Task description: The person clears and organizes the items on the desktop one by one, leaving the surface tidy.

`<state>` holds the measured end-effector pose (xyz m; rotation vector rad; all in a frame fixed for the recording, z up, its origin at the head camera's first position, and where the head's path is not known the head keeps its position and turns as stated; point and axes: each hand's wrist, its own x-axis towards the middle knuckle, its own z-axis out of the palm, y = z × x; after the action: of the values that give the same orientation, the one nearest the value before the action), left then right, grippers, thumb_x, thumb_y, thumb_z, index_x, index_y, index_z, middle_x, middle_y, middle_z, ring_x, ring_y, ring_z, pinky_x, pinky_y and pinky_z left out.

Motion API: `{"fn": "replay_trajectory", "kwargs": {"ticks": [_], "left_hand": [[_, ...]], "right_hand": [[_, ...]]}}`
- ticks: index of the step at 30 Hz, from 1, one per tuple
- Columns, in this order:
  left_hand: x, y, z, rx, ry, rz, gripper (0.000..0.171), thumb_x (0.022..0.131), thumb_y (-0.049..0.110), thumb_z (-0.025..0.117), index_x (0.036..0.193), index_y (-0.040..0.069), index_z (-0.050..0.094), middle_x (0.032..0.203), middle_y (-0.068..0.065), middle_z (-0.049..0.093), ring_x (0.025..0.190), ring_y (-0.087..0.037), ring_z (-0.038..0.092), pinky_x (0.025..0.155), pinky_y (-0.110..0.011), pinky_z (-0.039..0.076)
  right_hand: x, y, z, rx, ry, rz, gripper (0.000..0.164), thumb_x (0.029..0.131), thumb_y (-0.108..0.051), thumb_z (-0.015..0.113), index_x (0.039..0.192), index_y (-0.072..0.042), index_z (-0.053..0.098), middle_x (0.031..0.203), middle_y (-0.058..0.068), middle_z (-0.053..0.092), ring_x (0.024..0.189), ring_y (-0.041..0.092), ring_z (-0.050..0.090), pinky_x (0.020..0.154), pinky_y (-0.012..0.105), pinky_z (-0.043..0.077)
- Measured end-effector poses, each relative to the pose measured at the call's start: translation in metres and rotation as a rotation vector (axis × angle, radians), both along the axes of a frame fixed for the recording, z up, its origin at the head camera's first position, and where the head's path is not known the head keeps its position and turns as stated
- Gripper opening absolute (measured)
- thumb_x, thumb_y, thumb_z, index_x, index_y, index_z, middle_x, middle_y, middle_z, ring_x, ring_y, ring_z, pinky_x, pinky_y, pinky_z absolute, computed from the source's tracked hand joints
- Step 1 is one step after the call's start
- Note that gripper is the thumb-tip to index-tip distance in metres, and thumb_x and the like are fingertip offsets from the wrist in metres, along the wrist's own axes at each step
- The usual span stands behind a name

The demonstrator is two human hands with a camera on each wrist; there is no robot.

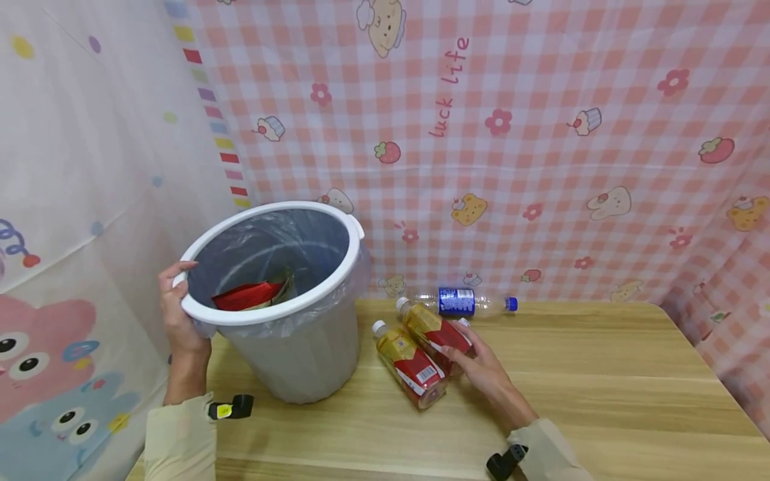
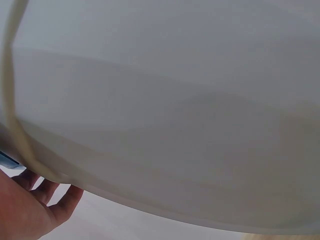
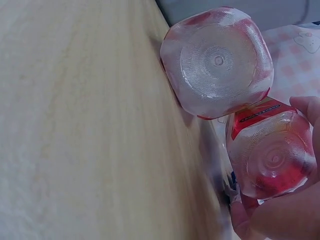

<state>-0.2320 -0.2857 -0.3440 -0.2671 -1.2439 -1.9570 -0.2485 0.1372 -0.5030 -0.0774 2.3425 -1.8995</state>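
Observation:
My left hand (image 1: 183, 321) grips the white rim of a grey trash bin (image 1: 301, 354) at its left side, thumb over the edge. A clear bag lines the bin, and a red packet (image 1: 249, 295) lies inside. In the left wrist view the bin's wall (image 2: 160, 125) fills most of the picture, with fingers (image 2: 67, 202) under its edge. My right hand (image 1: 484, 371) holds a plastic drink bottle (image 1: 424, 324) with a red and yellow label by its lower part. A matching bottle (image 1: 406, 357) lies beside it; both bases face the right wrist camera.
A clear bottle (image 1: 490, 305) with a blue label and cap lies at the table's back edge. Something small and white (image 1: 463, 322) shows by the right fingertips, mostly hidden. The wooden table (image 1: 601, 374) meets a pink checked cloth (image 1: 541, 167) behind.

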Motion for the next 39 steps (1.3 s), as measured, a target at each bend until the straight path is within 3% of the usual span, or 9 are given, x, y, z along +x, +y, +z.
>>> {"fn": "replay_trajectory", "kwargs": {"ticks": [11,18,25,39], "left_hand": [[0.002,0.0,-0.001,-0.024,-0.033,0.019,0.033,0.093,0.009,0.032,0.11,0.004,0.06,0.117,-0.013,0.057,0.103,-0.021,0.055,0.086,-0.024,0.043],[0.002,0.001,0.0,-0.015,-0.027,0.017,0.033,0.093,0.009,0.032,0.109,0.004,0.061,0.116,-0.013,0.057,0.104,-0.021,0.054,0.087,-0.024,0.042],[0.003,0.001,0.0,-0.024,-0.034,0.023,0.033,0.093,0.01,0.032,0.108,0.005,0.061,0.117,-0.012,0.056,0.105,-0.021,0.053,0.088,-0.024,0.041],[0.001,-0.001,0.0,-0.04,-0.045,0.028,0.033,0.094,0.011,0.033,0.109,0.006,0.061,0.118,-0.012,0.055,0.104,-0.021,0.052,0.087,-0.024,0.041]], "right_hand": [[0.002,0.0,0.007,0.014,0.029,0.006,0.065,0.095,-0.026,0.066,0.152,-0.021,0.037,0.137,0.017,0.054,0.117,0.03,0.054,0.091,0.037,0.043],[0.003,0.002,0.013,-0.004,0.05,0.012,0.064,0.096,-0.022,0.064,0.153,-0.02,0.034,0.141,0.021,0.052,0.124,0.033,0.054,0.098,0.04,0.043],[0.004,0.001,0.016,-0.043,0.052,0.02,0.063,0.095,-0.017,0.064,0.152,-0.022,0.037,0.141,0.021,0.053,0.123,0.036,0.055,0.093,0.04,0.05],[0.008,0.002,0.03,0.01,0.061,-0.011,0.063,0.091,-0.018,0.071,0.148,-0.023,0.045,0.141,0.018,0.052,0.125,0.034,0.052,0.091,0.038,0.047]]}}
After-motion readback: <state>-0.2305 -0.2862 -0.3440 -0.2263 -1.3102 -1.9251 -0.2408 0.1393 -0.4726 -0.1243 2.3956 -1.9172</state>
